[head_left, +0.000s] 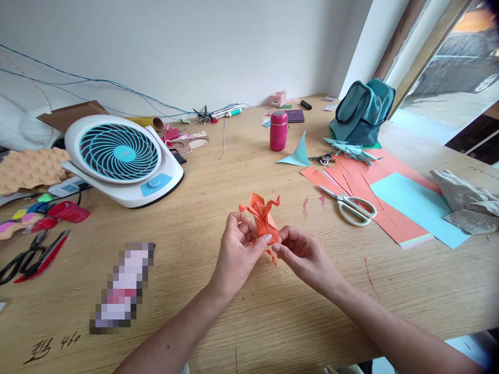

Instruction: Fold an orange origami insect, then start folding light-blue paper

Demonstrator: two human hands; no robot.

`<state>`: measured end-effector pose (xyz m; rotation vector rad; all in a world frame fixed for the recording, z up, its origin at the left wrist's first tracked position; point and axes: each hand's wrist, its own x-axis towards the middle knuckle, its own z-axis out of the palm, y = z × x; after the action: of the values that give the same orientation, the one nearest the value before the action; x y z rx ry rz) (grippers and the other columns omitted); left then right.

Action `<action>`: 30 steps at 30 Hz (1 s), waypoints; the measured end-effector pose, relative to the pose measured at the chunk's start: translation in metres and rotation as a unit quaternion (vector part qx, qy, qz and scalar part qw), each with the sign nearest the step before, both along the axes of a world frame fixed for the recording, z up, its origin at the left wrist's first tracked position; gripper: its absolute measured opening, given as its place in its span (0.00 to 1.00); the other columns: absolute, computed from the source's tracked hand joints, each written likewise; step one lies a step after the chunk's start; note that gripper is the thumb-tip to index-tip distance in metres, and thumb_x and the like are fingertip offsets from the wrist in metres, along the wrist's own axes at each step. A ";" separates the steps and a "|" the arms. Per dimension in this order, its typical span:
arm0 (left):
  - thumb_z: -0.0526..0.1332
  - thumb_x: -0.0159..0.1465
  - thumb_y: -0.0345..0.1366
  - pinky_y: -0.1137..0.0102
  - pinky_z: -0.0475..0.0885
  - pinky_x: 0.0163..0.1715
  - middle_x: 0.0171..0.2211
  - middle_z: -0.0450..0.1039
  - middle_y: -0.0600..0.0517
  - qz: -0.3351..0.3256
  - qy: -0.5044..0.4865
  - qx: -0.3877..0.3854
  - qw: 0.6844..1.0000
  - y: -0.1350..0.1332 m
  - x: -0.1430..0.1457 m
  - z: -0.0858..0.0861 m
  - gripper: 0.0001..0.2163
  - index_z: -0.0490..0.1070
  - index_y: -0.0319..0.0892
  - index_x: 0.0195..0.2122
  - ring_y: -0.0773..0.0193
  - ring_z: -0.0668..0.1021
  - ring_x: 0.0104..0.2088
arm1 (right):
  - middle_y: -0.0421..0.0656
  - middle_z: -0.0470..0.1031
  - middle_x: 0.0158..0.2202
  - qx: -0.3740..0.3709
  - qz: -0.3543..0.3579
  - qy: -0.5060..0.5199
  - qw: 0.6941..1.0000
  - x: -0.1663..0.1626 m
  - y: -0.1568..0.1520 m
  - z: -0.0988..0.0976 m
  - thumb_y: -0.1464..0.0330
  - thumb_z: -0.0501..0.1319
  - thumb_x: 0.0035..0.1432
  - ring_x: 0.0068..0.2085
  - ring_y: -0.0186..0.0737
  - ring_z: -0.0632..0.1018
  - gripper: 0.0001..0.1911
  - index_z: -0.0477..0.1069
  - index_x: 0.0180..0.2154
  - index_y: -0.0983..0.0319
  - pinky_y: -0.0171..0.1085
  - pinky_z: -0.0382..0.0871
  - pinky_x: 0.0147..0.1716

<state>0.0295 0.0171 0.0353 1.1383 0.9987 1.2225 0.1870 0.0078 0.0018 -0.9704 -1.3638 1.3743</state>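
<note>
An orange folded-paper figure (266, 222) with thin curled limbs is held above the wooden table, near the middle of the view. My left hand (240, 248) grips it from the left, thumb pressed on its lower front and fingers behind. My right hand (301, 253) pinches its lower right edge between thumb and fingertips. One narrow curled limb hangs below the left thumb. The figure's underside and the fingertips behind it are hidden.
White scissors (355, 209) lie on orange and blue paper sheets (415, 202) at right. Behind are a folded blue paper piece (297, 153), a pink flask (278, 131) and a teal bag (362, 111). A white fan (125, 156) stands left, near a red box cutter (42, 258).
</note>
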 end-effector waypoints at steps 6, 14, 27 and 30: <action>0.68 0.58 0.31 0.71 0.74 0.38 0.31 0.74 0.58 -0.040 0.009 -0.030 0.999 0.001 0.001 -0.002 0.19 0.61 0.44 0.46 0.68 0.77 0.33 | 0.38 0.66 0.24 -0.013 -0.001 -0.010 1.000 -0.001 0.000 0.000 0.55 0.69 0.58 0.27 0.33 0.65 0.19 0.68 0.27 0.62 0.34 0.59 0.27; 0.72 0.58 0.37 0.70 0.73 0.42 0.37 0.76 0.52 -0.070 0.015 -0.046 0.996 0.005 -0.004 -0.002 0.13 0.71 0.40 0.40 0.65 0.77 0.38 | 0.39 0.69 0.25 -0.013 0.007 -0.049 0.999 0.001 0.000 0.003 0.52 0.67 0.58 0.27 0.34 0.67 0.20 0.70 0.28 0.62 0.34 0.60 0.27; 0.69 0.61 0.35 0.71 0.74 0.36 0.33 0.76 0.53 -0.094 0.052 -0.010 0.994 0.007 -0.006 -0.001 0.09 0.70 0.40 0.37 0.66 0.78 0.33 | 0.38 0.68 0.24 -0.002 0.033 -0.083 0.996 0.003 -0.002 0.002 0.50 0.62 0.63 0.25 0.34 0.67 0.23 0.70 0.27 0.62 0.33 0.59 0.25; 0.69 0.61 0.35 0.71 0.74 0.38 0.33 0.76 0.53 -0.092 0.054 -0.013 0.994 0.007 -0.007 0.000 0.09 0.71 0.40 0.37 0.66 0.78 0.33 | 0.39 0.70 0.26 -0.002 0.085 -0.082 0.993 0.012 0.003 0.007 0.51 0.64 0.61 0.27 0.35 0.69 0.21 0.72 0.30 0.62 0.34 0.63 0.28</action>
<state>0.0222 0.0241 0.0357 1.2574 0.9636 1.0066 0.1987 0.0112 0.0086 -1.0056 -1.5977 1.4492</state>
